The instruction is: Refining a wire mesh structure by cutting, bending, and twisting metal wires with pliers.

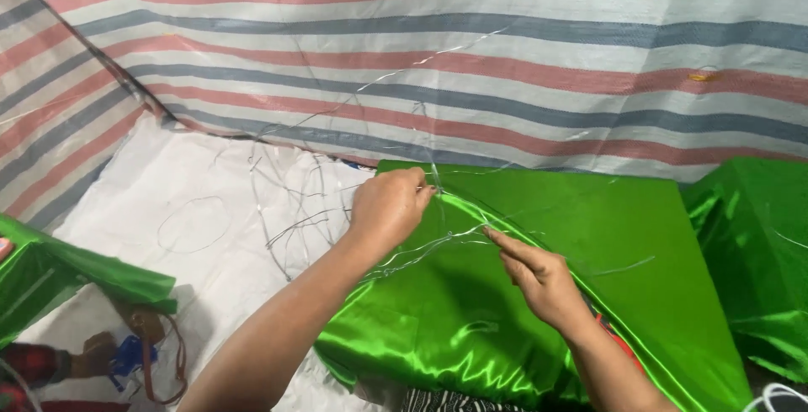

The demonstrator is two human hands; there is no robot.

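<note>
The left hand (389,207) is closed in a pinch, thumb and fingertips pressed together on a thin, clear, glinting filament (438,245) at the upper fold of a shiny green satin cloth (539,235). The right hand (543,277) lies lower and to the right, its fingers (503,244) stretched out and resting on the same strand where it crosses the satin; whether they actually nip the line or only press on it, I cannot tell.

The filament looks almost weightless, springy and slick, so it seems likely to slide through a loose hold and to curl back on itself; a firm fingertip pinch close to the working point appears the safest place to take it. It also looks prone to tangling, since loose loops of the same strand (286,210) sprawl just left of the left hand.

The satin seems soft, limp and slippery. It drapes over the person's lap, in the lower middle of the view, and would probably shift unless held at a folded edge.

Beneath lies a white woven sheet (194,168), and behind hangs a red, blue and white striped tarpaulin (505,42). More green satin (757,244) is bunched at the right.
</note>
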